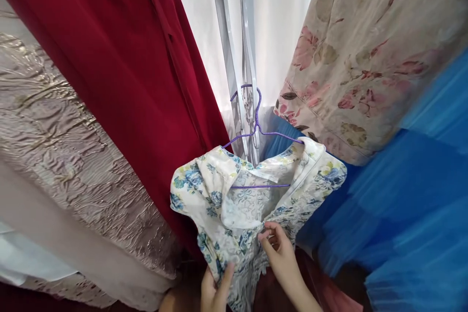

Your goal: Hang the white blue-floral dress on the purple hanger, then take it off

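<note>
A white blouse with blue flowers (208, 195) hangs on a purple hanger (258, 129), its neckline open over the hanger's bottom bar. My right hand (280, 253) pinches the blouse's front edge just below the neckline, thumb against the fingertips. Lower down, my left hand (217, 290) grips the blouse's side, with the thumb on the front and the fingers partly hidden by the fabric. The hanger's hook lies against pale hanging straps (241, 58). Below my hands the blouse runs out of the picture.
On the left hang a red cloth (120, 68) and a textured beige and gold fabric (73, 141). To the right are a beige floral cloth (351, 63) and blue sheer fabric (413, 204). White fabric (281, 14) hangs behind the straps.
</note>
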### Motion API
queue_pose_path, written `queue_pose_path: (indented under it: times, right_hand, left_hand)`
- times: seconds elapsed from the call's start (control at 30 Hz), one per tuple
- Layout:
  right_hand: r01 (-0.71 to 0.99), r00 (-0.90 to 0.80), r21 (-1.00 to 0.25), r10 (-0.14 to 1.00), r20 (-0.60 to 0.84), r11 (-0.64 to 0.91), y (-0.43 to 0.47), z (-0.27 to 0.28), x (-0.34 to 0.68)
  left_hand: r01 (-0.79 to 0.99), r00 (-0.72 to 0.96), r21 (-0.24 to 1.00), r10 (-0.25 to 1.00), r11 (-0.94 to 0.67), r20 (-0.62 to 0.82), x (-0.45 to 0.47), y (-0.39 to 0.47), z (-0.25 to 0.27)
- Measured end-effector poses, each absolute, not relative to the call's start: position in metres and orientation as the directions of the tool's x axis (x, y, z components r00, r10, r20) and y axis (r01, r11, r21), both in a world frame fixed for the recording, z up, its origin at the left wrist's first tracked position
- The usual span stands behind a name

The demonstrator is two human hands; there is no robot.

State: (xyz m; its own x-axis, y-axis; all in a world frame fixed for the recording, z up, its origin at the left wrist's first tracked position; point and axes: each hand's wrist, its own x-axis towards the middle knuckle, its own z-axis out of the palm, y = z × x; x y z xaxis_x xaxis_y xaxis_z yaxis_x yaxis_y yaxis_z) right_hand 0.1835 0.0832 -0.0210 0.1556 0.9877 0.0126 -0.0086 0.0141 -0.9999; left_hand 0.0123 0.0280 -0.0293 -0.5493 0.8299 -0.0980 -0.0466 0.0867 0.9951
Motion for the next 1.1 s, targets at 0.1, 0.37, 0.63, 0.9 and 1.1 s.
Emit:
queue_pose_path:
  times: [0.1,0.37,0.63,0.9,1.1]
  right_hand:
    - [0.086,0.130,-0.995,0.990,0.063,0.053,0.088,-0.020,0.183]
    - [-0.058,0.098,-0.998,0.995,0.028,0.034,0.070,-0.018,0.187]
    - [-0.243,-0.060,-0.962,0.992,-0.115,-0.126,0.025,-0.007,0.197]
    - [-0.218,-0.093,-0.957,0.980,-0.174,-0.190,0.022,0.017,0.202]
    - [-0.292,0.002,-0.953,0.997,-0.079,-0.075,0.056,0.074,0.190]
  left_hand:
    - [-0.114,-0.546,0.977,0.809,0.182,-0.215,0.017,0.024,-0.042]
    - [0.111,-0.761,0.993,0.639,-0.043,0.113,0.021,0.023,-0.050]
    - [0.436,-0.186,0.875,0.931,-0.209,0.315,0.070,0.018,-0.053]
    - [0.333,-0.249,0.930,0.937,-0.155,0.245,0.101,0.018,-0.048]
    - [0.327,-0.177,0.939,0.969,-0.108,0.173,0.103,0.020,-0.044]
